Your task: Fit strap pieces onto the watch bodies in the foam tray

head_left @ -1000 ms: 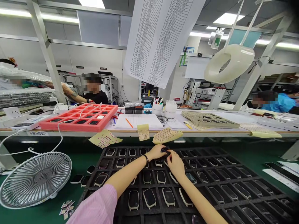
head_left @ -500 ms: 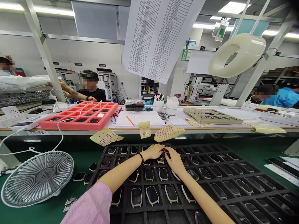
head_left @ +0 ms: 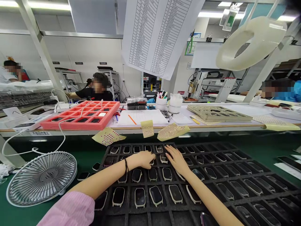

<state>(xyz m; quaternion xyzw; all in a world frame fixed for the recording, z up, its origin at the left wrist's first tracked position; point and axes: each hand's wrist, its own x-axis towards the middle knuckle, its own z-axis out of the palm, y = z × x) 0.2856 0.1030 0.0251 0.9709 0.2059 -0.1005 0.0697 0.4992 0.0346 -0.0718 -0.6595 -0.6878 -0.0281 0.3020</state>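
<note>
A large black tray (head_left: 235, 175) with many pockets lies in front of me, and small dark oval parts with pale rims (head_left: 155, 195) sit in the pockets. My left hand (head_left: 144, 159) rests on the tray's second row, fingers curled over a part there. My right hand (head_left: 176, 159) lies flat just to its right, fingers stretched towards the far row and touching the tray. A black band circles my left wrist, and a pink sleeve covers my upper left arm.
A grey desk fan (head_left: 41, 178) stands at the left on the green mat, with loose parts (head_left: 82, 175) beside it. A raised shelf behind holds a red tray (head_left: 81, 116), a beige tray (head_left: 218, 113), papers and yellow sticker sheets (head_left: 172, 131). Other people sit beyond the shelf.
Both hands have parted: my left hand slid back and to the left, and my right hand flattened out. The view has dropped slightly towards the tray.
</note>
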